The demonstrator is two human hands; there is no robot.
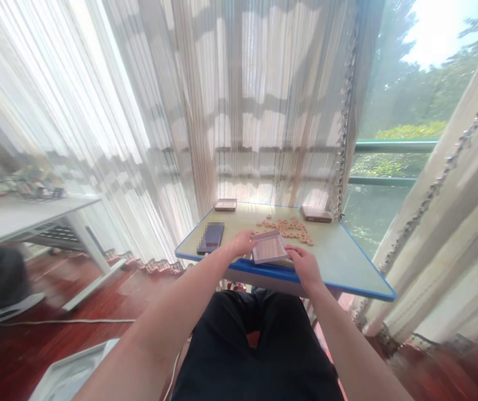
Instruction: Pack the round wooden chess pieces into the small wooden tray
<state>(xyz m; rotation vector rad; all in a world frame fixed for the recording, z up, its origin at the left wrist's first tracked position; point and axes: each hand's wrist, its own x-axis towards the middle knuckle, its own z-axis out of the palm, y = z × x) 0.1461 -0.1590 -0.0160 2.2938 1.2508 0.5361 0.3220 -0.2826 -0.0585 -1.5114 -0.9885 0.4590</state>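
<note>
Between my two hands, at the front edge of the table, a shallow wooden box (269,248) with a low rim is held tilted, its inside facing me. My left hand (244,243) grips its left side with closed fingers. On the right side, my right hand (302,260) pinches the box's edge. Just behind the box lie several small round wooden pieces (291,227), loosely scattered on the tabletop. Their markings are too small to read.
The table (339,262) has a blue edge. A dark phone-like slab (213,235), partly blurred out, lies at its left. A shallow tray (226,205) stands back left, a flat wooden box (316,214) back right. Curtains (259,111) hang behind; a white desk (34,214) stands far left.
</note>
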